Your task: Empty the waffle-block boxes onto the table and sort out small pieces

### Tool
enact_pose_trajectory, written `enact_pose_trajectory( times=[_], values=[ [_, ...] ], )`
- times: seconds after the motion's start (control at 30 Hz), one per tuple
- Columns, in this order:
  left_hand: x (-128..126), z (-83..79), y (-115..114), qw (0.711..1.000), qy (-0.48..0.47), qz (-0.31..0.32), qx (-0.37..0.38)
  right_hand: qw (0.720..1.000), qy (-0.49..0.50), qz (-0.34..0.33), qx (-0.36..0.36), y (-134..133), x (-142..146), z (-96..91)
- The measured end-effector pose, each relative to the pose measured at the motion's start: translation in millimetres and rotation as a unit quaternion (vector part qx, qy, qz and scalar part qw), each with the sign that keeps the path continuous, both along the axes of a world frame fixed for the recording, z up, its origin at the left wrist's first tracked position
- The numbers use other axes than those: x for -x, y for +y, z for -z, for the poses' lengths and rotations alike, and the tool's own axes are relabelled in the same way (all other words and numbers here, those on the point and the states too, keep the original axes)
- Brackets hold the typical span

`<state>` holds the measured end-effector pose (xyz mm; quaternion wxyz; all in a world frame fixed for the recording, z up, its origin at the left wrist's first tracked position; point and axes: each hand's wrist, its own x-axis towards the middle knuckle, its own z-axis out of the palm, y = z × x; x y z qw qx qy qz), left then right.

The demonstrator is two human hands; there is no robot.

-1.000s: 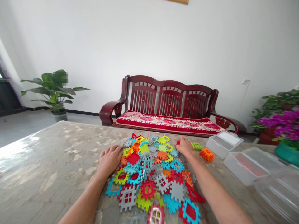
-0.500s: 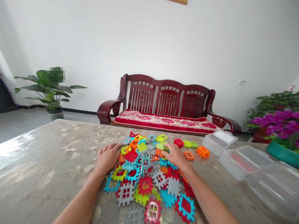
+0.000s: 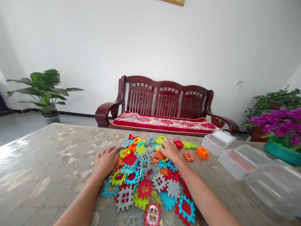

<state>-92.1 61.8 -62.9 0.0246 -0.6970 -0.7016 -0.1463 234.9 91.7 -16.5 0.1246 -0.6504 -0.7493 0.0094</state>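
Note:
A heap of flat toothed plastic tiles (image 3: pixel 145 175) in red, blue, green, orange and grey covers the middle of the marble table (image 3: pixel 47 163). My left hand (image 3: pixel 105 161) lies flat on the heap's left edge, fingers spread. My right hand (image 3: pixel 169 150) reaches to the far side of the heap, fingers curled down onto green and orange tiles; what it grips, if anything, is hidden. Just right of it lie a red tile block (image 3: pixel 178 144), green tiles (image 3: pixel 190 145), a flat orange tile (image 3: pixel 188 156) and an orange tile block (image 3: pixel 202 152).
Several clear plastic boxes (image 3: pixel 237 160) stand at the right, one with its lid raised (image 3: pixel 217 140). A pot of purple flowers (image 3: pixel 282 131) sits at the table's right edge. Beyond the table are a wooden sofa (image 3: pixel 164 106) and a leafy plant (image 3: pixel 44 91).
My right hand drew back from the loose tiles at the right to the heap's far edge, leaving an orange tile lying there. The left hand stayed put. The view shifted slightly.

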Motion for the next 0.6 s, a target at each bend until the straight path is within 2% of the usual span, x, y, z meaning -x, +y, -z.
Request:
enact_pose_trajectory(
  times=[0.1,0.17,0.33,0.4,0.6],
  values=[
    [0.2,0.2,0.0,1.0,-0.006,0.0,-0.001,0.999,0.034,0.03,-0.01,0.6,0.8,4.4],
    [-0.1,-0.4,-0.4,1.0,-0.005,-0.001,-0.001,0.995,0.092,0.031,-0.02,1.7,-2.0,8.7],
    [-1.1,-2.2,-1.4,1.0,0.004,-0.002,0.002,0.955,0.297,0.017,-0.005,10.6,-22.8,11.5],
    [-1.1,-2.4,-1.4,1.0,0.006,0.0,0.004,0.949,0.315,0.031,-0.005,14.2,-35.6,7.9],
    [-1.6,-3.0,-1.4,1.0,0.015,-0.001,0.007,0.961,0.27,0.047,0.016,11.0,-59.0,6.5]
  ],
)
